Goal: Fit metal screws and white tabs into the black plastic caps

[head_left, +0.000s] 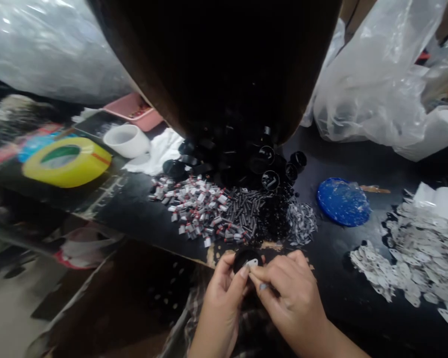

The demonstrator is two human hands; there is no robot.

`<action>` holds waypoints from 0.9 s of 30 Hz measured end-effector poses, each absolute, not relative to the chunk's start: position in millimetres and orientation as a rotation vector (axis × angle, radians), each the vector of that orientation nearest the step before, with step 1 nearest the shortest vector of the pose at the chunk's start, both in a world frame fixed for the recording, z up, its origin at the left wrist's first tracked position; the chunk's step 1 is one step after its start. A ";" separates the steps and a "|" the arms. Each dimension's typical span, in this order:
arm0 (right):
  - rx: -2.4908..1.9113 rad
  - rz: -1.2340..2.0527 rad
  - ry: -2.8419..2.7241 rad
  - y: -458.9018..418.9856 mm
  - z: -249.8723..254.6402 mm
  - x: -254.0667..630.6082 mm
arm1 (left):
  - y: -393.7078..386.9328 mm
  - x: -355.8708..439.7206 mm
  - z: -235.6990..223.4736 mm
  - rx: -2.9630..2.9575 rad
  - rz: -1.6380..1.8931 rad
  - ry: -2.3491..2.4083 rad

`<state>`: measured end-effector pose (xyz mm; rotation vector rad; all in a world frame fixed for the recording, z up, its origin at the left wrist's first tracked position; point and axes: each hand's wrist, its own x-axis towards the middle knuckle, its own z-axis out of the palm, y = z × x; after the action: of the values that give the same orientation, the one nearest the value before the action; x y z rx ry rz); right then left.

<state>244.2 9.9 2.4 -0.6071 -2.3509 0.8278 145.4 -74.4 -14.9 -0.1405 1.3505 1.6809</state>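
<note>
My left hand (220, 293) holds a small round black part (245, 258) at the table's near edge, fingers curled round it. A small white flat piece (252, 262) lies on that black part. My right hand (287, 291) pinches at this white piece, thumb and forefinger pressed together. Just beyond the hands lie heaps of small parts: silver and red cylinders (197, 206), dark springs (242, 214), tiny metal bits (301, 222) and round black caps (271, 171).
A heap of white flat pieces (414, 258) spreads at the right, beside a blue lid (342, 201). Left are a yellow tape roll (67, 161), a white cup (127, 140) and a pink tray (134, 110). Clear plastic bags (373, 84) stand behind. A large dark shape (216, 59) blocks the top centre.
</note>
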 end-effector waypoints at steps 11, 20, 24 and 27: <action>-0.521 1.109 -2.388 14.9 13.4 244.9 | -95.9 133.4 -17.4 -0.035 1.623 1.428; -0.681 1.298 -2.295 40.4 17.1 244.5 | -173.9 32.0 -50.0 0.324 1.583 2.403; -0.534 1.260 -2.366 36.0 13.9 234.8 | -94.0 -23.2 -14.4 1.038 1.407 2.512; -0.530 1.201 -2.456 34.8 9.5 240.4 | -35.6 -74.3 3.8 1.152 1.362 2.530</action>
<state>240.4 34.8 9.5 -0.5296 -2.4561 1.2012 -74.3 -35.6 3.8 1.1525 2.5296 1.3623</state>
